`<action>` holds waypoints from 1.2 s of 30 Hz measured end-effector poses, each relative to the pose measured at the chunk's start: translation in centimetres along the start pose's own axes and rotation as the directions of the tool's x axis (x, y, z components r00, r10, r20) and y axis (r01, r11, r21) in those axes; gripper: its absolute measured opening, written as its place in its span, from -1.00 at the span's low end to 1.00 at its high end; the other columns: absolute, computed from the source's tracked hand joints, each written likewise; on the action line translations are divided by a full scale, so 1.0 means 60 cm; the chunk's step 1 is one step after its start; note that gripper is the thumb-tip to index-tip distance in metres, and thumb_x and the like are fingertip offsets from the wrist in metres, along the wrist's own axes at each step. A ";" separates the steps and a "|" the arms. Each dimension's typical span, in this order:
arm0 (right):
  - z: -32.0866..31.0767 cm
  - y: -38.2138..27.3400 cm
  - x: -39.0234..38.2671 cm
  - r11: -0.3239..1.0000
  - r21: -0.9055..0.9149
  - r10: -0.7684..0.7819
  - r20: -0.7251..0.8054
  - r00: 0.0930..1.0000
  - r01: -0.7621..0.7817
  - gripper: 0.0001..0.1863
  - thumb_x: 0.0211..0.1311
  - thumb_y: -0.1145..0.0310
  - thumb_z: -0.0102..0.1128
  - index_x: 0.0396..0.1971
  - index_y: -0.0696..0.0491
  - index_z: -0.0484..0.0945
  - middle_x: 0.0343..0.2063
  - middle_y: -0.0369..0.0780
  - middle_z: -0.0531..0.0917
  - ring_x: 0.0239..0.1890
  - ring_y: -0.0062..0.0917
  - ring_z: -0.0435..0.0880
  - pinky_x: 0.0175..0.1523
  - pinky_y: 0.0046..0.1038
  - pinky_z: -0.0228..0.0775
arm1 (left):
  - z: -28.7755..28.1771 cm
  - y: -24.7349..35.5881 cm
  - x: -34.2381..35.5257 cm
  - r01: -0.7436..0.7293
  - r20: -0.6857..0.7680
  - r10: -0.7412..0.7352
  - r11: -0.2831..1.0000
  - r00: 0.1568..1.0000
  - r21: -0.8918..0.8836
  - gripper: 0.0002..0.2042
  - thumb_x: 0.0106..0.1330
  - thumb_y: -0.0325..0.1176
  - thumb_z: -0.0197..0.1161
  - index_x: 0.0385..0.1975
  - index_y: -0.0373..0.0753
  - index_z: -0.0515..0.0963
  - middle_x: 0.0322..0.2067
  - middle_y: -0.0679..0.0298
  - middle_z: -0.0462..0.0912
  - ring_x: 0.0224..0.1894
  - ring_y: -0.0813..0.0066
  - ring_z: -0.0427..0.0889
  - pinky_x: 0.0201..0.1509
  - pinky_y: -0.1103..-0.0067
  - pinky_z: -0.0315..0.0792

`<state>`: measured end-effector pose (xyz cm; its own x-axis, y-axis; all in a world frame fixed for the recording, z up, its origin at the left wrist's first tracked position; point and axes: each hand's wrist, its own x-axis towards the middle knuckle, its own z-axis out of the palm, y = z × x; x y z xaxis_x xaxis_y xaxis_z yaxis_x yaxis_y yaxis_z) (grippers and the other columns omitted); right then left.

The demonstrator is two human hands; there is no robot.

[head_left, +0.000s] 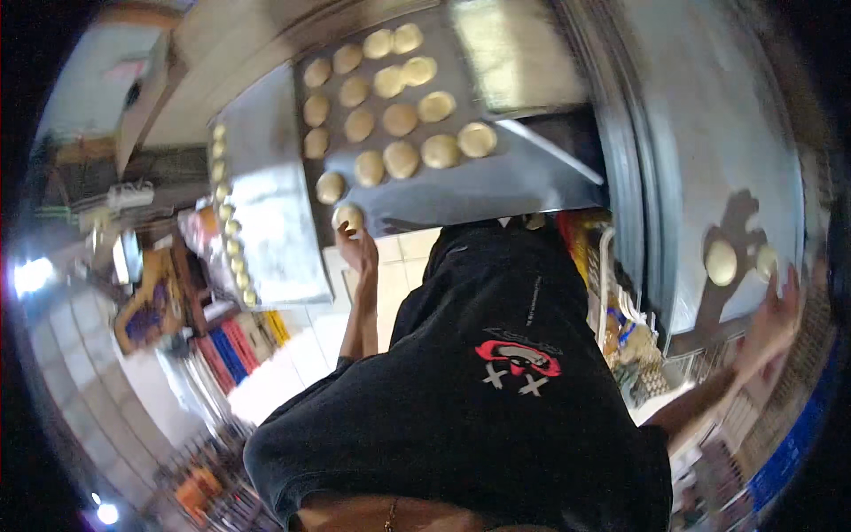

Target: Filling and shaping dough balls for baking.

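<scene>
My left hand [359, 248] grips a pale round dough piece [348, 215] at the near edge of a dark metal sheet [408, 199]. Several rows of flattened rounds [401, 158] lie on that sheet. At far right, my right hand [776, 310] has its fingertips on another pale round [766, 262] over a pale metal surface [736, 106], which carries the hand's shadow. A separate pale round [720, 262] lies just left of those fingers. The right fingertips are slightly blurred.
A shiny metal sheet [275, 248] at left has a line of small rounds along its edge. A white rod [550, 146] lies right of the dark sheet. Metal rails [634, 177] separate the surfaces. Coloured crates [226, 359] and tiled floor [399, 257] show below.
</scene>
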<state>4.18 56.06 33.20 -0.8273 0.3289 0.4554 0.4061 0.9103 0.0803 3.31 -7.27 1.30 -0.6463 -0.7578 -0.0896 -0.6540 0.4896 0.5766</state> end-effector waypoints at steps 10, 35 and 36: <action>-0.089 -0.386 -0.042 0.634 0.759 0.067 -0.245 0.967 0.149 -0.78 0.30 0.50 0.16 -0.15 0.34 0.59 -0.03 0.01 0.61 -0.07 -0.36 0.65 0.00 -0.43 0.58 | -0.006 -0.106 0.040 -0.158 -0.115 0.177 0.975 0.978 0.153 -0.61 0.21 -0.43 0.21 0.07 -0.28 0.44 -0.31 0.00 0.48 -0.21 0.01 0.51 -0.12 0.26 0.40; -0.023 -0.769 -0.176 0.089 0.985 -0.049 0.152 0.987 -0.147 -0.58 -0.09 0.43 0.52 -0.16 0.17 0.64 -0.31 -0.20 0.62 -0.36 -0.58 0.64 -0.24 -0.58 0.49 | -0.234 0.358 0.000 -0.663 0.034 0.946 0.250 0.321 -0.705 -0.46 0.33 -0.56 -0.01 0.32 -0.48 0.11 0.27 -0.18 0.28 0.24 0.16 0.43 0.20 0.41 0.38; -0.043 -0.766 -0.170 0.090 0.987 -0.023 0.137 0.990 -0.135 -0.57 -0.13 0.43 0.54 -0.17 0.16 0.64 -0.31 -0.20 0.61 -0.32 -0.58 0.63 -0.23 -0.57 0.49 | -0.231 0.350 -0.006 -0.534 -0.038 0.924 0.186 0.381 -0.825 -0.46 0.35 -0.53 -0.01 0.32 -0.50 0.09 0.29 -0.18 0.25 0.24 0.14 0.42 0.19 0.39 0.38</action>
<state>-5.04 10.24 27.17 -0.8819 0.3391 0.3274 -0.2352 0.2853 -0.9291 -4.77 -2.67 24.70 -0.8355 0.1471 0.5295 0.5475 0.1397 0.8251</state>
